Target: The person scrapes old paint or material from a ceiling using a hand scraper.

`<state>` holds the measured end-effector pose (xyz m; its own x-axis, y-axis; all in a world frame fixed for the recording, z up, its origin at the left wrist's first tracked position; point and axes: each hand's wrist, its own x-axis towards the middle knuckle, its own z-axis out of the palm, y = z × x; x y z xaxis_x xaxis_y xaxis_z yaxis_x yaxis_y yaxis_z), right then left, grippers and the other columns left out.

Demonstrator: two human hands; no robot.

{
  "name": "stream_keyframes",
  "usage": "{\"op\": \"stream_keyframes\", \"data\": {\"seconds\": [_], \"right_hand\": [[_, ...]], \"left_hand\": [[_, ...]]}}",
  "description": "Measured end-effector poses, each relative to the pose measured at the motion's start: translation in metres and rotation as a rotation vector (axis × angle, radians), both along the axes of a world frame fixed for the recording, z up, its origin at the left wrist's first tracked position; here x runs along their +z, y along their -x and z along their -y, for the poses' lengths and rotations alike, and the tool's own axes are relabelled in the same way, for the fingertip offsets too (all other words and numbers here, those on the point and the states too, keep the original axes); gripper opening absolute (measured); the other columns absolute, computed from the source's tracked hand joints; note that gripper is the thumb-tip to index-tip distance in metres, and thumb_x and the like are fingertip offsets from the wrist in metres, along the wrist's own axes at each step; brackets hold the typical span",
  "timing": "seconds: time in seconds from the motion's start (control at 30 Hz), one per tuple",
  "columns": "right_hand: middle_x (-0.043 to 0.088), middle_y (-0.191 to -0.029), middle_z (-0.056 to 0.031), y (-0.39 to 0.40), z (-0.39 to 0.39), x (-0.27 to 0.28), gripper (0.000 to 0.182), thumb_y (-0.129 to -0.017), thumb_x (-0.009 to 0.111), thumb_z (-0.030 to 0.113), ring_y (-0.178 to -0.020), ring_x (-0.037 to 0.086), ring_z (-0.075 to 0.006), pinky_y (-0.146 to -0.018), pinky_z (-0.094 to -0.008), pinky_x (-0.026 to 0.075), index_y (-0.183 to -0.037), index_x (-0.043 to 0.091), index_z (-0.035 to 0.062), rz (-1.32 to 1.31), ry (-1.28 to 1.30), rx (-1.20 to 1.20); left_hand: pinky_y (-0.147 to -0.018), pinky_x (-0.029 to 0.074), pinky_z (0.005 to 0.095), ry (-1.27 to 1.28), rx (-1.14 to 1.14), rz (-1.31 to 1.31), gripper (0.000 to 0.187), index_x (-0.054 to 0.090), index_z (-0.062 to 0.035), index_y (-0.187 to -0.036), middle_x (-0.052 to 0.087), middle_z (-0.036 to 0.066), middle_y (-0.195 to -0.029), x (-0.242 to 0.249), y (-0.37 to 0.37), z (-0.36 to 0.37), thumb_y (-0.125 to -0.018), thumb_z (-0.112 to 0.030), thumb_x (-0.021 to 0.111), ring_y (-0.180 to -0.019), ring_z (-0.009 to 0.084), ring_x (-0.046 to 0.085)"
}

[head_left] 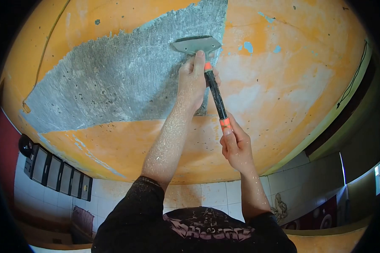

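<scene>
Scraping orange paint off the orange-painted plaster ceiling, the left hand presses the wide grey metal scraper at the bared grey patch's edge; the right hand clamps its black-and-orange handle's end; next, seemingly, a firm forward push.

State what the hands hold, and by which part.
Both hold one scraper: the left hand grips its neck behind the blade, the right hand the handle's orange end.
</scene>
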<state>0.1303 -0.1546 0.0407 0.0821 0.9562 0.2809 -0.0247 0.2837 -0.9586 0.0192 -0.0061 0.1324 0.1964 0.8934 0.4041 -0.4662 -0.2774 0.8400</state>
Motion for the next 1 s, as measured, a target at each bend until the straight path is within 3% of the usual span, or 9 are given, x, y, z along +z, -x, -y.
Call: {"op": "stream_keyframes", "data": {"seconds": [0.07,0.17,0.37,0.57,0.77,0.9,1.0], "right_hand": [[0.044,-0.077,0.0061,0.001,0.001,-0.011,0.047,-0.106,0.048,0.019,-0.062,0.039,-0.0026,-0.057,-0.0192,0.035,-0.151,0.044,0.0082,0.035,-0.013,-0.025],[0.043,-0.075,0.0063,0.001,0.005,-0.050,0.047,-0.106,0.048,0.021,-0.063,0.039,-0.0029,-0.057,-0.0196,0.036,-0.151,0.044,0.0094,0.074,0.016,0.016],[0.042,-0.072,0.0061,-0.005,-0.005,0.004,0.047,-0.106,0.049,0.022,-0.065,0.040,-0.0035,-0.058,-0.0204,0.036,-0.152,0.043,0.0100,0.074,0.057,0.057],[0.042,-0.071,0.0054,0.004,-0.001,-0.033,0.048,-0.106,0.050,0.022,-0.063,0.038,-0.0040,-0.058,-0.0212,0.036,-0.152,0.043,0.0093,0.097,-0.018,0.025],[0.040,-0.071,0.0063,-0.005,-0.009,0.019,0.048,-0.106,0.049,0.022,-0.063,0.037,-0.0035,-0.057,-0.0211,0.035,-0.151,0.043,0.0076,0.076,0.003,0.063],[0.038,-0.071,0.0067,0.001,-0.012,-0.027,0.047,-0.106,0.048,0.022,-0.062,0.036,-0.0031,-0.055,-0.0212,0.034,-0.150,0.044,0.0073,0.048,-0.002,0.049],[0.038,-0.072,0.0067,0.008,-0.003,-0.101,0.046,-0.107,0.047,0.021,-0.061,0.035,-0.0033,-0.055,-0.0211,0.033,-0.150,0.043,0.0081,-0.032,0.038,0.086]], "left_hand": [[-0.055,0.049,0.0320,0.011,-0.001,0.038,0.047,0.057,0.0054,-0.113,0.056,0.007,-0.072,-0.012,0.002,0.003,-0.108,-0.039,0.042,-0.058,0.0163,0.057],[-0.057,0.049,0.0322,0.106,0.045,-0.009,0.054,0.056,0.0055,-0.124,0.055,0.005,-0.072,-0.046,0.016,0.009,-0.109,-0.043,0.038,-0.061,0.0162,0.056],[-0.058,0.048,0.0324,0.014,0.024,0.045,0.052,0.055,0.0035,-0.123,0.054,0.004,-0.072,-0.002,0.017,0.005,-0.109,-0.043,0.038,-0.061,0.0158,0.054],[-0.059,0.050,0.0329,0.071,-0.007,0.079,0.052,0.057,0.0051,-0.120,0.054,0.005,-0.071,-0.024,0.021,0.002,-0.109,-0.043,0.039,-0.060,0.0162,0.056],[-0.063,0.047,0.0323,-0.038,0.009,0.090,0.051,0.057,0.0025,-0.119,0.052,0.004,-0.074,0.015,0.015,0.002,-0.108,-0.044,0.040,-0.064,0.0161,0.052],[-0.063,0.047,0.0329,0.077,0.022,0.064,0.053,0.057,0.0017,-0.120,0.052,0.004,-0.074,-0.019,0.017,0.006,-0.108,-0.046,0.039,-0.064,0.0163,0.052],[-0.064,0.048,0.0330,0.193,0.022,-0.032,0.053,0.058,0.0000,-0.122,0.053,0.005,-0.076,-0.092,0.024,0.014,-0.108,-0.047,0.038,-0.067,0.0168,0.054]]}}
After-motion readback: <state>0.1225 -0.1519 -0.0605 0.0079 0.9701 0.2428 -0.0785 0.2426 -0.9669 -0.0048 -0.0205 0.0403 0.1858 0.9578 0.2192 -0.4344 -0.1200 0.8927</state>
